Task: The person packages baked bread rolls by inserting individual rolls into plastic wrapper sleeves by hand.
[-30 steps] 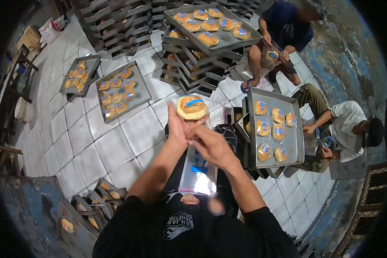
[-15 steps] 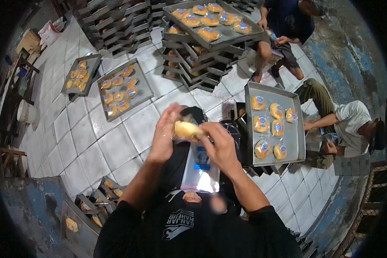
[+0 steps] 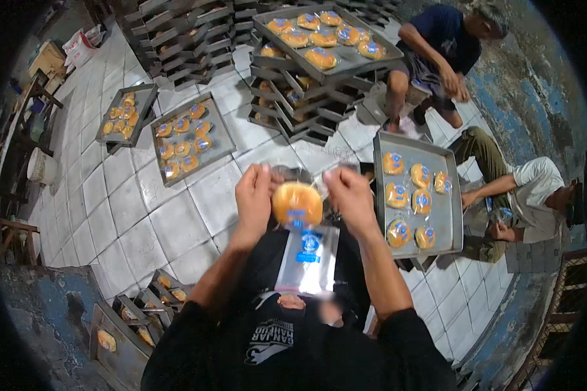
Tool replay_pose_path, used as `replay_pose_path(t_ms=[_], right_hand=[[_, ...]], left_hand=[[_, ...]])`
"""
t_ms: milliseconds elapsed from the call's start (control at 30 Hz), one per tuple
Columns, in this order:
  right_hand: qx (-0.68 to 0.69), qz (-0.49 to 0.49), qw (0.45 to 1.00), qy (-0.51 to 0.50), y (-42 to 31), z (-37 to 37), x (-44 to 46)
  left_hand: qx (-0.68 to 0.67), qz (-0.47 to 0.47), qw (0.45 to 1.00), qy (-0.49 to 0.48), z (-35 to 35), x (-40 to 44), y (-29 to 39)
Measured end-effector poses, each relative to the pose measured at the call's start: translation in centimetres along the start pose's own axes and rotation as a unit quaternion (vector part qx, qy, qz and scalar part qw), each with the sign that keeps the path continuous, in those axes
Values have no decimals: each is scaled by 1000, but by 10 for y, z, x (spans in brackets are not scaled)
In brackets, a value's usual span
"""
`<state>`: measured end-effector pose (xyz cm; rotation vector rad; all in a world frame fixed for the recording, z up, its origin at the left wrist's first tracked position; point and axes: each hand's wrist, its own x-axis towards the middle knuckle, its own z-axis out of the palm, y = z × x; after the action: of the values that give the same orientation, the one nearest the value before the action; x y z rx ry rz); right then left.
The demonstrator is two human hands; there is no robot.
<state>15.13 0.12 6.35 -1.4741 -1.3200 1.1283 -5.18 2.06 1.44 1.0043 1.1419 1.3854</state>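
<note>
A round golden bun (image 3: 297,203) in a clear bag with blue print hangs between my two hands. My left hand (image 3: 254,195) is closed in a pinch at the bag's upper left corner, and my right hand (image 3: 351,195) pinches its upper right side. The bag's clear film is hard to make out near the fingers. On my lap, just below the bun, lies a stack of clear bags (image 3: 310,257) with a blue print.
Right of my hands stands a tray (image 3: 440,215) of bagged buns on a stack. More bun trays are a floor tray (image 3: 214,151), a smaller one (image 3: 135,133) and a stack top (image 3: 355,65). Two people sit at the right, one in dark clothes (image 3: 437,39), one in white (image 3: 538,189).
The bun has turned from tilted to upright, its blue print now facing me. My hands have moved apart to the bag's two sides. The person in dark clothes has moved their hands.
</note>
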Motion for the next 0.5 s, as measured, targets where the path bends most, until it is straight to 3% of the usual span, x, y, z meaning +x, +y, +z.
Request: replay_pose_path(t_ms=[67,100,167,267,333,400,433,467,500], right_hand=[[67,-20,997,-40,-14,6,-16],[-37,-61,997,-13,-8,6,-7],[35,3,999,-9,12,1,19],[86,67,994,-33,28,-2,4],[151,101,982,-58,51,2,-27],[199,204,956,-71,98,15,-50],[207,246,945,-59,102,25,-62],[150,209,965,-50,119,28,-70],[198,184,963,-8,110,31,-73]], left_hand=[[-38,-5,999,4,2,-8,12],[-34,-15,999,4,5,-10,22],[0,-3,999,41,5,3,16],[214,227,949,43,-15,-3,7],[186,130,974,-21,-36,-29,-9],[123,38,985,-116,-63,-35,-68],[66,-65,989,-111,-65,-38,-82],[67,-81,989,-106,-61,-33,-72],[70,-100,987,-103,-52,-28,-54]])
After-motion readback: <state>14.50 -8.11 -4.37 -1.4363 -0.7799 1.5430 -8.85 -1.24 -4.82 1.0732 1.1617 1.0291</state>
